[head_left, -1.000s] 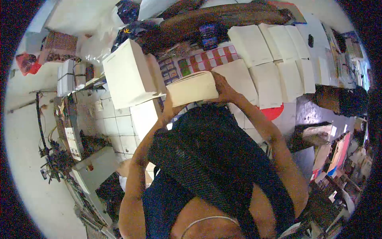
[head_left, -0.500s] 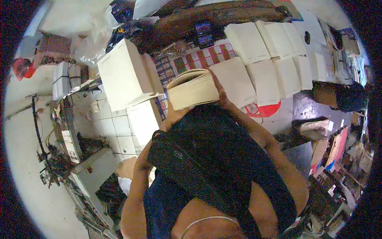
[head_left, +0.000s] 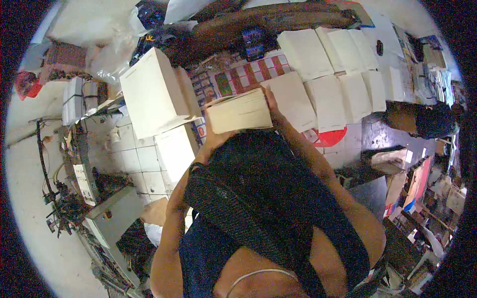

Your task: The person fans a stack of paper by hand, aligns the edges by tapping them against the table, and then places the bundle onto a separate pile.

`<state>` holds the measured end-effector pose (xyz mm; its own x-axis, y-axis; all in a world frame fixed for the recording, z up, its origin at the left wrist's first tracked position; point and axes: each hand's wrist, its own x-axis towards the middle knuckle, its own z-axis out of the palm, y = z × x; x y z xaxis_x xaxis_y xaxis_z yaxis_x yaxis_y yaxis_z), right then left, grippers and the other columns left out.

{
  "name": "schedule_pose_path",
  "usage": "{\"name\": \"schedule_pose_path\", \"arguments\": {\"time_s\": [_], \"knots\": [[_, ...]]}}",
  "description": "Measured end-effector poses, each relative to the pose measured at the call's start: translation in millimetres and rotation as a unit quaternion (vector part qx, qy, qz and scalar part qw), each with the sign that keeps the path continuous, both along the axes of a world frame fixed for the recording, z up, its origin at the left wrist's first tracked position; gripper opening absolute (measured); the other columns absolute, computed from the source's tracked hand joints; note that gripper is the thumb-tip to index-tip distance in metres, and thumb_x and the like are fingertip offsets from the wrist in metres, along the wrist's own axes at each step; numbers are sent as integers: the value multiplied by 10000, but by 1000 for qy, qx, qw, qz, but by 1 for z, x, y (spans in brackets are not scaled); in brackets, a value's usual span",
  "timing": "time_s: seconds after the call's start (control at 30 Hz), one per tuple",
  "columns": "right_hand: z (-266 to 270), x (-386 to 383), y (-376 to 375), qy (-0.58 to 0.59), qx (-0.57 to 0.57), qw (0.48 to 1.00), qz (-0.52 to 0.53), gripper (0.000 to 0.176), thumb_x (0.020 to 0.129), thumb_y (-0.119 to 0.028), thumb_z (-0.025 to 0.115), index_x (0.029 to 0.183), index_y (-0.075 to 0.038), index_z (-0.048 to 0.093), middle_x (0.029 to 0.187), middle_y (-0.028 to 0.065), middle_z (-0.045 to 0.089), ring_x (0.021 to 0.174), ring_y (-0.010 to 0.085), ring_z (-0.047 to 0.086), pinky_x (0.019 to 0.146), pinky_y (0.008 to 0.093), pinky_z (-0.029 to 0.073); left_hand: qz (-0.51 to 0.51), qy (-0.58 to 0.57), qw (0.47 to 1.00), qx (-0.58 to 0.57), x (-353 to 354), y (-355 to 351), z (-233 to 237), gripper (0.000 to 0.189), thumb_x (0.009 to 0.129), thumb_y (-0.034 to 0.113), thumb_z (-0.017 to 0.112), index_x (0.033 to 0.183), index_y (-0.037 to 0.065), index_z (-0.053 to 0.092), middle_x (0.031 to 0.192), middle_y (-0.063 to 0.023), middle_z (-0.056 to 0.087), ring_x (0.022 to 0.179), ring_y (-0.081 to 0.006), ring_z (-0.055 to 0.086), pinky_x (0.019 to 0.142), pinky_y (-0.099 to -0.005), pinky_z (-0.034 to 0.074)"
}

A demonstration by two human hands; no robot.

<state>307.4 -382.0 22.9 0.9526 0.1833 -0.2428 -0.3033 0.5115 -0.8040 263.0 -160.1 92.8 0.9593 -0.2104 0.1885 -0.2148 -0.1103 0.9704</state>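
A thick stack of cream paper sheets point(head_left: 239, 112) is held in front of my chest, between both hands. My left hand point(head_left: 214, 135) grips its left side, with the fingers partly hidden by the stack. At the right edge, my right hand point(head_left: 273, 105) presses against the sheets. Just right of the stack lies a pile of cream paper point(head_left: 293, 99). A tall pale paper stack point(head_left: 154, 97) stands to the left, beyond my left hand. Behind the held stack are printed sheets with red and white blocks point(head_left: 253, 74).
More cream paper piles point(head_left: 330, 102) stand in two rows at the right. A red item point(head_left: 332, 137) lies below them. White tiled floor point(head_left: 144, 158) shows at left. Strapped white bundles point(head_left: 73, 102) stand at far left, and boards point(head_left: 416, 186) lean at far right.
The top of the held stack was bent and curved open; now its sheets lie flatter and closer together. My hands have shifted slightly with it.
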Motion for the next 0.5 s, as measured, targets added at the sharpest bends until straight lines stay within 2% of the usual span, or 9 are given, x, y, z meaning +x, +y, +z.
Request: {"name": "schedule_pose_path", "arguments": {"time_s": [0.07,0.13,0.17,0.27,0.33,0.37,0.43,0.47,0.5], "knots": [[7,1,11,47,12,997,-53,702,948,-641,244,1100,-35,565,982,89,634,928,180,582,835,321,468,6,174,983,52,-7,9,-26,972,674,206,860,1384,12,227,1246,-144,520,1137,-250,539,988,-364,440],[22,0,3,0,-12,1000,3,598,972,-570,296,1082,-63,593,979,73,632,907,188,575,834,343,459,9,253,964,77,-12,13,-31,999,668,192,865,1393,10,203,1261,-145,508,1142,-253,535,999,-357,432],[26,1,-3,-26,-25,999,32,547,984,-534,322,1074,-76,607,978,65,631,897,192,571,833,354,454,10,244,967,77,-10,12,-23,1006,665,182,867,1395,8,198,1266,-144,504,1144,-254,534,1003,-353,429],[9,6,-9,-51,-78,994,58,677,978,-583,201,1127,-24,551,1035,102,618,975,194,560,908,330,416,37,195,978,63,-13,12,-26,980,665,177,863,1389,1,225,1267,-146,502,1142,-259,534,1002,-360,427],[11,1,-15,-83,-122,988,46,751,932,-657,246,1218,-10,501,1155,133,570,1095,227,514,986,356,364,50,71,983,160,-18,13,-40,944,670,177,854,1381,-5,260,1264,-148,505,1141,-261,533,999,-369,424],[17,-3,-17,-98,-144,984,40,803,909,-694,269,1263,-3,475,1215,149,546,1155,244,491,1025,369,338,49,-34,963,261,-21,13,-46,923,674,175,848,1377,-8,278,1263,-149,506,1142,-261,530,999,-372,421],[25,-10,-13,-125,-171,977,18,814,902,-702,273,1272,-3,466,1227,150,536,1167,246,481,1031,372,332,42,-11,955,294,-24,17,-64,885,678,180,837,1366,-12,315,1258,-152,509,1149,-261,521,1000,-379,412],[25,-16,-6,-133,-173,976,4,820,898,-706,275,1277,-3,461,1233,151,531,1172,248,476,1033,373,329,35,115,967,223,-24,18,-71,867,679,187,832,1359,-14,333,1253,-154,512,1154,-261,514,1002,-383,406],[24,-19,-3,-138,-176,975,-3,825,895,-710,277,1281,-3,457,1239,152,526,1178,249,470,1036,375,326,30,175,968,174,-26,19,-77,858,679,194,829,1355,-14,342,1247,-155,514,1157,-261,509,1003,-383,402]]}}
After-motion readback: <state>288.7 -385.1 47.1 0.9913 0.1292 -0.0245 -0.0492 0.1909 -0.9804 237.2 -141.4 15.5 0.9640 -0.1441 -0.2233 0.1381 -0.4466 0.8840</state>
